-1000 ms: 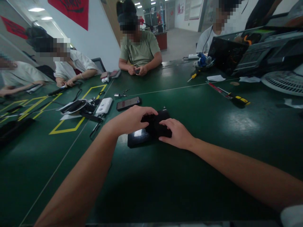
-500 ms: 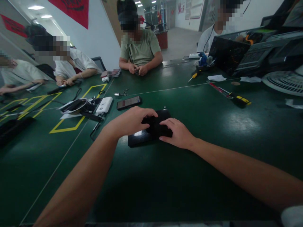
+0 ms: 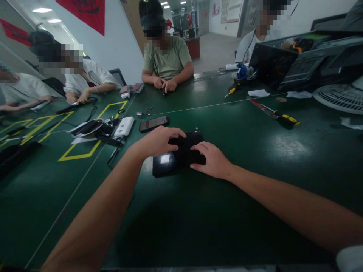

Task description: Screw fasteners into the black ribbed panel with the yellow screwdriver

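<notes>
On the dark green table lies a flat, glossy black slab, with a bright reflection on its left part. A matte black object sits over its right part; its kind is too dark to make out. My left hand comes from the left, with fingers and thumb bent around that object's upper left side. My right hand curls around its right side, the thumb lower and apart from the fingers. Both hands rest low, near the table. A phone with a lit screen lies just beyond my left hand.
A white power bank and a cable-tangled headset-like item lie to the left. Yellow-handled screwdrivers, a white fan grille and an open computer case are at the right. Several people sit around the table.
My left hand has shifted slightly up, showing more of the slab's reflection. My right hand stays almost still. The person opposite has moved a small dark item in their hands.
</notes>
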{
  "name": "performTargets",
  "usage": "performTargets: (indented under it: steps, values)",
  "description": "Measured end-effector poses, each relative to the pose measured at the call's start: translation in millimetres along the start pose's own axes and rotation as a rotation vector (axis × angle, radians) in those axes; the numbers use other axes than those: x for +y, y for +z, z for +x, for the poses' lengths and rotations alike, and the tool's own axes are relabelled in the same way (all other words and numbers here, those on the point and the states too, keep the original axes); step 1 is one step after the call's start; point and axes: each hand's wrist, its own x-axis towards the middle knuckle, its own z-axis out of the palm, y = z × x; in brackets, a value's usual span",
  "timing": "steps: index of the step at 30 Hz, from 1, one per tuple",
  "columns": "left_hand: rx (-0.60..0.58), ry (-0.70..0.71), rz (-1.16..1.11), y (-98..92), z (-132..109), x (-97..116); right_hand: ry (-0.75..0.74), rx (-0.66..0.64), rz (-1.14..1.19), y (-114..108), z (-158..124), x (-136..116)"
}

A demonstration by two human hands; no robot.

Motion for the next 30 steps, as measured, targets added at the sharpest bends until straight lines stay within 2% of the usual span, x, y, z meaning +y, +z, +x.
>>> performTargets:
  steps: [8, 12, 16, 19, 22, 26, 30]
  values:
    - [0.013, -0.006, 0.019, 6.4, -4.0, -0.4, 0.008, 0.018, 0.045, -0.1, -2.0, 0.4]
    - [0.093, 0.016, 0.004, 27.4, -6.8, -8.5, 0.015, 0.16, 0.136, 0.8, -4.0, 4.0]
    - [0.211, 0.061, 0.025, 52.9, -13.8, -11.3, 0.069, 0.334, 0.122, -7.0, 4.7, 16.5]
    - [0.298, 0.106, 0.067, 64.9, -18.8, -8.1, 0.202, 0.354, 0.078, -16.5, 24.5, 35.1]
    - [0.356, 0.088, 0.097, 71.1, -21.1, -4.5, 0.336, 0.238, -0.024, -22.0, 54.1, 55.6]
    - [0.429, 0.073, 0.206, 76.7, -25.0, -0.7, 0.329, 0.213, -0.08, -18.6, 94.4, 73.5]
    - [0.439, 0.045, 0.281, 81.8, -34.1, 5.8, 0.319, 0.202, -0.128, -10.3, 117.3, 80.9]
